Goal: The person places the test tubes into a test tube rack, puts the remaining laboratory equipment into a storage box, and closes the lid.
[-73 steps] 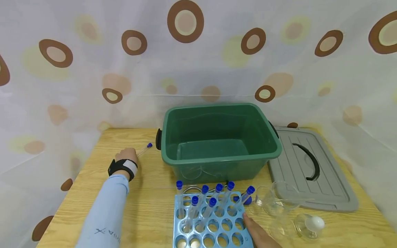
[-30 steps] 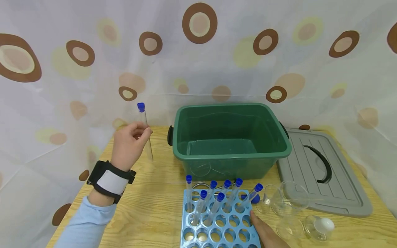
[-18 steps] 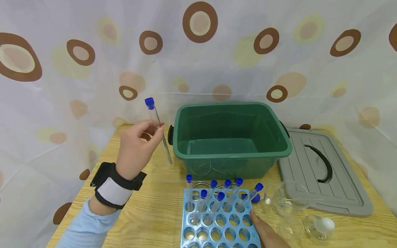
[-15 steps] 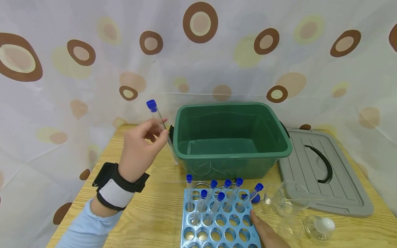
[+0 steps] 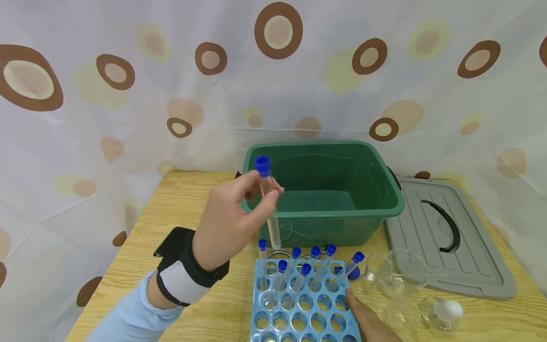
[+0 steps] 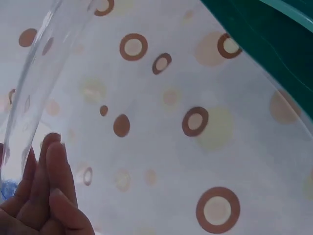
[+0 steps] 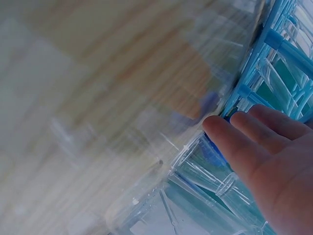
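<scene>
My left hand (image 5: 231,223) pinches a clear test tube (image 5: 273,230) with a blue cap between thumb and fingers. The tube stands slightly tilted above the far left corner of the blue rack (image 5: 312,312), in front of the green bin. In the left wrist view, the tube (image 6: 36,83) runs up past my fingers (image 6: 58,166), its blue cap at lower left. Several blue-capped tubes (image 5: 275,284) lean in the rack's rear holes. My right hand (image 5: 369,320) rests against the rack's right side; in the right wrist view its fingers (image 7: 234,142) are extended along it.
A green bin (image 5: 329,228) sits behind the rack, with a grey lid (image 5: 410,223) to its right. Clear glassware (image 5: 401,270), a white-topped glass vessel (image 5: 448,311) and a blue bulb (image 5: 353,272) lie right of the rack. Metal wire pieces (image 5: 278,254) lie behind it.
My left hand picked the test tube up from the table's left side, raised it upright, and carried it right toward the rack. My right hand has stayed at the rack.
</scene>
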A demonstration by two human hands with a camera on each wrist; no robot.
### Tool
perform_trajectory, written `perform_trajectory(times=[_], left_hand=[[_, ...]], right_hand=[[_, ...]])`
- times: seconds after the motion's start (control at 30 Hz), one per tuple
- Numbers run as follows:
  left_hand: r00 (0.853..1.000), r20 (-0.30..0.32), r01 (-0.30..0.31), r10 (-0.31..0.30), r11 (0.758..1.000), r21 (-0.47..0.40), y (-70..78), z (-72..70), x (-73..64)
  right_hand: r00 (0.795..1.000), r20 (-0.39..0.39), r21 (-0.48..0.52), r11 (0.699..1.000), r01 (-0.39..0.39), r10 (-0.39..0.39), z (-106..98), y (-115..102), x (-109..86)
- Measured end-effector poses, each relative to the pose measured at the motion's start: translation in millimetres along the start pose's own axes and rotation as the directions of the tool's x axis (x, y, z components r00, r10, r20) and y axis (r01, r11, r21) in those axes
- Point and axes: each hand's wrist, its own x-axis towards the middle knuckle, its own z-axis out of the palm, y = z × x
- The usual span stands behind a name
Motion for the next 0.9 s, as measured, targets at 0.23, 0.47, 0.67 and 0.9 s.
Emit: perform_trajectory(times=[0.23, 0.47, 0.67, 0.9], left_hand=[[0.992, 0.117, -0.03, 0.041, 0.995, -0.092, 16.4, 17.3, -2.5], [0.977, 0.212, 0.033, -0.002, 0.989, -0.145, 20.5, 25.4, -6.0], [0.95, 0.311, 0.015, -0.002, 0.999, -0.038, 15.5, 38.7, -15.6], [0.893, 0.45, -0.058, -0.006, 0.99, 0.128, 9.0, 52.5, -27.3]], right_hand=[[1.0, -0.016, 0.004, 1.0, 0.022, -0.022, -2, -4, 1.0], [0.996, 0.051, 0.009, 0.997, -0.076, 0.075, -7, -10, -0.2], [0.996, 0.04, 0.014, 0.997, -0.08, 0.08, -7, -12, -0.9], [0.999, -0.004, -0.003, 0.999, -0.049, 0.049, -5, -11, -1.7]])
